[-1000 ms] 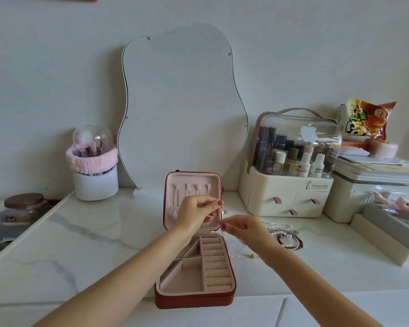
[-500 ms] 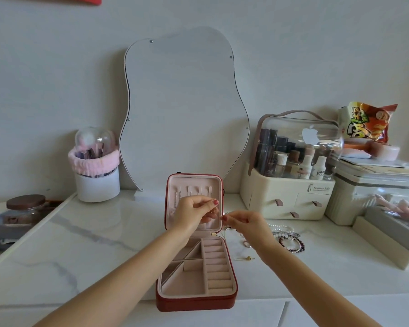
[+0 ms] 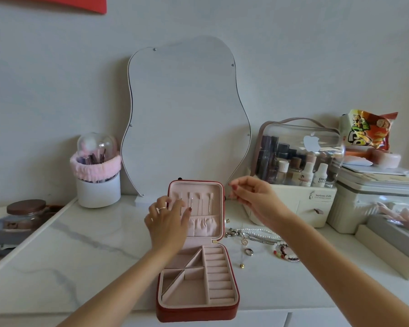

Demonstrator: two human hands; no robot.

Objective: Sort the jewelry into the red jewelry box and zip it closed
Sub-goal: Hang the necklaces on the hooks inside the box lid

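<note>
Head view shows the red jewelry box standing open at the front edge of the marble table, its lower compartments bare and the zip undone, so by my reading the sorting has hardly begun. The loose jewelry (pearl strand, chains, bead bracelet, a ring) lies on the table just beside the box's right side. The left hand rests with straight, spread fingers against the upright lid's lining; the right hand hovers beyond the lid's right edge, fingers loosely curled, and whether it pinches anything I cannot tell.
</note>
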